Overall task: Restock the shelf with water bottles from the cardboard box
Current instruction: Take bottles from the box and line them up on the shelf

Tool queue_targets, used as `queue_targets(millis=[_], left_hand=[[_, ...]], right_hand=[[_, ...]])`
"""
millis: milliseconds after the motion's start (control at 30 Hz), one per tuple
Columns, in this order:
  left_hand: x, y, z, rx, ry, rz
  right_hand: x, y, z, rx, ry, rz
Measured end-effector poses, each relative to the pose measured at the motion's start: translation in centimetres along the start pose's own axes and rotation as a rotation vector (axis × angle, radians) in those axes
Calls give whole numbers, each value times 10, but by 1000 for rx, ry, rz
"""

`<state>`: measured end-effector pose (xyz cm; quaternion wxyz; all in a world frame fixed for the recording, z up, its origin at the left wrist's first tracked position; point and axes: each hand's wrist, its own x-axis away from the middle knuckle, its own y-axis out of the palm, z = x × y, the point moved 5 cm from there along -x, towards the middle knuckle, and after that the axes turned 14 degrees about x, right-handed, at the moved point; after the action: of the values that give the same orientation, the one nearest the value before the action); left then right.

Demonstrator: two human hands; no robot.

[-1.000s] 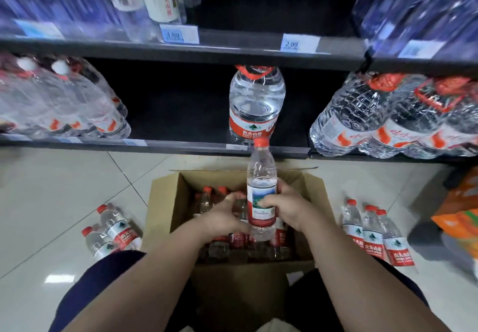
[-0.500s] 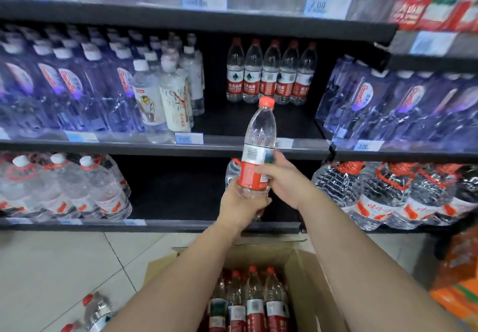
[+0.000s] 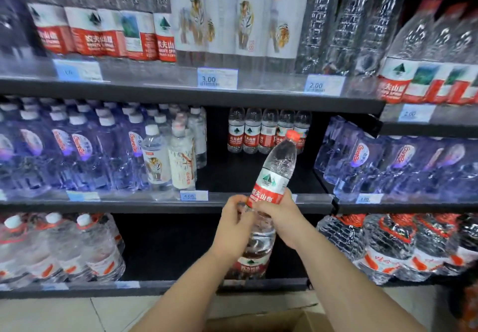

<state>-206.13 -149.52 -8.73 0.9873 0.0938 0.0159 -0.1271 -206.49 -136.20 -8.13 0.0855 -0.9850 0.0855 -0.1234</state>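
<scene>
A clear water bottle (image 3: 278, 170) with a red cap and red label tilts to the right in front of the middle shelf (image 3: 165, 203). My left hand (image 3: 234, 224) and my right hand (image 3: 280, 214) both grip its lower half. Several matching bottles (image 3: 267, 135) stand in a row at the back of a mostly bare shelf bay, beyond the held bottle. The cardboard box (image 3: 284, 322) shows only its top edge at the bottom of the view.
Blue bottles (image 3: 77, 150) and tiger-label bottles (image 3: 156, 161) fill the middle shelf's left; more blue bottles (image 3: 401, 163) stand at right. Large jugs (image 3: 59, 249) sit on the bottom shelf, one (image 3: 252, 256) behind my hands. The top shelf (image 3: 181, 93) is packed.
My hands have lifted the bottle out of the box up to the height of the middle shelf and tilted it to the right. The view has risen from the box to the shelves.
</scene>
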Motion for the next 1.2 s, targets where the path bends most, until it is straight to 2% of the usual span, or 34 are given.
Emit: queue_targets(millis=[133,300,467,567,667,867,1000,1200], left_hand=[[-29,-28,25,-9,-228,-189],[-56,-20,36,-271,-242,-278],[-92,2,19,-146,-135,-132],[-112,14,17,-269,-9,-14],[-131,17,6,-425,14,46],[-188,7,-18,-498,68,42],[-225,-12,-38,-481,12,37],[-258,-38,-58,-484,78,71]], right_hand=[[-7,15,-23,-145,79,-80],[-20,13,-33,-123,60,-97],[-68,-4,-32,-26,-53,-16],[-91,-11,-37,75,-79,102],[-111,-17,-36,152,-94,169],[-166,-14,-29,182,-169,176],[-200,-1,-24,266,-252,159],[-245,11,-34,372,-358,133]])
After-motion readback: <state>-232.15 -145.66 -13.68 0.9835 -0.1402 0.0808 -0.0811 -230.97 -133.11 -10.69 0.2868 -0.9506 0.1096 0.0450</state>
